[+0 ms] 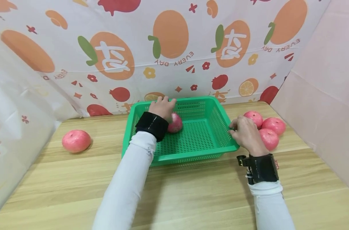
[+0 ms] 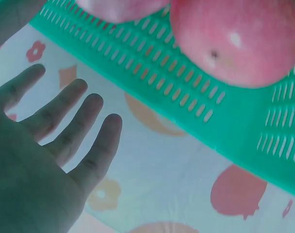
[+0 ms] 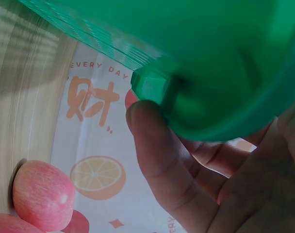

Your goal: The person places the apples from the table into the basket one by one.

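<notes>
A green plastic basket [image 1: 188,156] with slotted walls stands at the middle of the table. My left hand [image 1: 162,108] hovers over the basket's left part, fingers spread and relaxed with nothing in them. Below it is a pink-red apple [image 1: 176,124]; the left wrist view shows two, an apple [image 2: 239,39] near the basket's corner and another apple [image 2: 119,7] at the top edge. With my right hand [image 1: 247,132] I grip the basket's right rim. In the right wrist view the thumb [image 3: 155,141] presses on the rim from below, and the other fingers are partly hidden behind it.
On the wooden table [image 1: 203,198], three apples cluster right of the basket, behind my right hand; the frontmost apple [image 1: 269,139] lies close to the wrist. A single apple [image 1: 76,141] sits at the left. A fruit-printed cloth [image 1: 168,76] hangs right behind the basket.
</notes>
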Demonstrator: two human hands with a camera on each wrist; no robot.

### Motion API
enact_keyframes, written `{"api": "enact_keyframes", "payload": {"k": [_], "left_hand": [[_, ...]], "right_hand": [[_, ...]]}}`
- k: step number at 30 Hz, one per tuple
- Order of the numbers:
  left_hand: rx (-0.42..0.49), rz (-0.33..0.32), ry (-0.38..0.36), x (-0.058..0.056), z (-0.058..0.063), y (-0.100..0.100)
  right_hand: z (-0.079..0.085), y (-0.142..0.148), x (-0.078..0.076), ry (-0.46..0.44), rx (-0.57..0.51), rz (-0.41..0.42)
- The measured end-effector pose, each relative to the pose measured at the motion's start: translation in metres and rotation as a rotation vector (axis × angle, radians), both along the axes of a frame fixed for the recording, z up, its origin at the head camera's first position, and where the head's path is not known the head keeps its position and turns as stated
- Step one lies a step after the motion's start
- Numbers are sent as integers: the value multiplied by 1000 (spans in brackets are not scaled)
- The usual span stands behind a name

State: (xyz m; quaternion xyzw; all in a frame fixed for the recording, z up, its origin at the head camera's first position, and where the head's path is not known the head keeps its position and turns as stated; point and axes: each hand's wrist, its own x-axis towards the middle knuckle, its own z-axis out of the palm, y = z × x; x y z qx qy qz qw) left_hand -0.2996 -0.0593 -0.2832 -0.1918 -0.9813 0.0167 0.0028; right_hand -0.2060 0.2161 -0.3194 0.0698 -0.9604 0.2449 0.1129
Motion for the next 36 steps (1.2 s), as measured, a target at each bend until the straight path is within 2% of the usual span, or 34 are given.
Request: {"api": "enact_keyframes", "payload": {"k": [5, 16, 24, 28, 36], "left_hand": [[10, 12, -12, 6, 10, -15], [60, -20, 73, 15, 29, -34], [131, 0, 24, 22, 41, -50], [134, 11, 21, 23, 44, -57], [139, 2, 59, 27, 44, -71]], "right_hand": [[-1, -3, -1, -9, -4, 13], [0, -1, -2, 10, -13, 19], [1, 1, -1, -2, -12, 1], [0, 2, -1, -3, -13, -1], [-1, 2, -2, 7, -14, 6]]}}
